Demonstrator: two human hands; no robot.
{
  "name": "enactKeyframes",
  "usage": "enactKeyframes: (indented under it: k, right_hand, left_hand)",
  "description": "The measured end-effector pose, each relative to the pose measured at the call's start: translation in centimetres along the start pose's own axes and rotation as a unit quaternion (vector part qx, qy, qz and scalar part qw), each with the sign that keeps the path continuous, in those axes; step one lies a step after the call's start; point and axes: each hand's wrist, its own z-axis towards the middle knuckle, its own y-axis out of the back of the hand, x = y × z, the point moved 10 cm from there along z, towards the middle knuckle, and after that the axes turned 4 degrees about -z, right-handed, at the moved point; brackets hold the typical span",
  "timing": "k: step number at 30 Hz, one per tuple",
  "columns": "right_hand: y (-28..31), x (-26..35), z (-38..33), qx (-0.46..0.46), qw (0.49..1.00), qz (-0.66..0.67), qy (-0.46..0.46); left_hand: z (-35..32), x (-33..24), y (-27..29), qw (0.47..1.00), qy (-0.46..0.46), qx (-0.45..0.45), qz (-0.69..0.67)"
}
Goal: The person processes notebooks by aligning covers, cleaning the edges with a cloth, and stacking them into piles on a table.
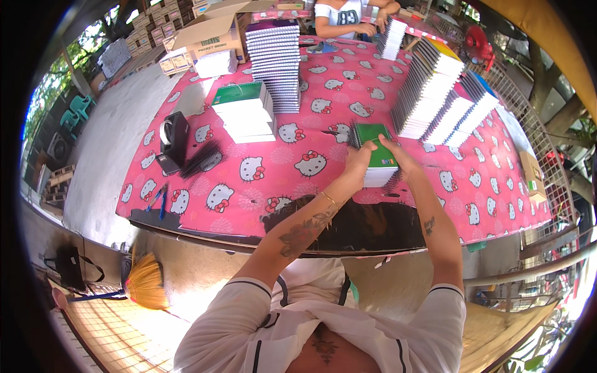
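My left hand (pixel 359 163) and my right hand (pixel 400 158) are closed around a small stack of green-covered spiral notebooks (pixel 372 132), near the front edge of the table. The thumbs rest on the top cover and the fingers wrap the sides. White page edges show below the cover on the side facing me. To the left stands a white-sided stack with a green cover on top (pixel 239 93). Behind it rises a tall stack of spiral notebooks (pixel 273 68). Farther right, another tall notebook stack (pixel 426 90) leans beside lower stacks (pixel 457 118).
The table wears a pink cartoon-cat cover (pixel 267 180), torn at the front. On its left are a black metal-looking device (pixel 174 143), a dark bristly bundle (pixel 202 160) and pens (pixel 163 202). A cardboard box (pixel 217 43) stands behind. Across the table sits another person (pixel 345 18).
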Motion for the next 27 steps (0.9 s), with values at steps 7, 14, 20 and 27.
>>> enactKeyframes:
  k: [7,14,20,27]
  right_hand:
    - [2.6,1.2,0.7,-0.104,0.994,0.004,0.043]
    - [-9.9,14.6,-8.3,-0.062,0.903,-0.068,0.420]
    - [-25.4,15.0,-0.4,-0.149,0.772,-0.335,0.519]
    - [-30.3,14.6,4.3,-0.158,0.668,-0.481,0.545]
  left_hand:
    - [1.3,-4.2,3.6,0.979,-0.179,0.028,0.091]
    - [-11.6,-29.5,20.0,0.596,-0.628,-0.331,0.375]
    - [-8.3,-34.6,23.2,0.569,-0.556,-0.360,0.488]
    - [-6.1,-28.0,15.6,0.416,-0.532,-0.071,0.734]
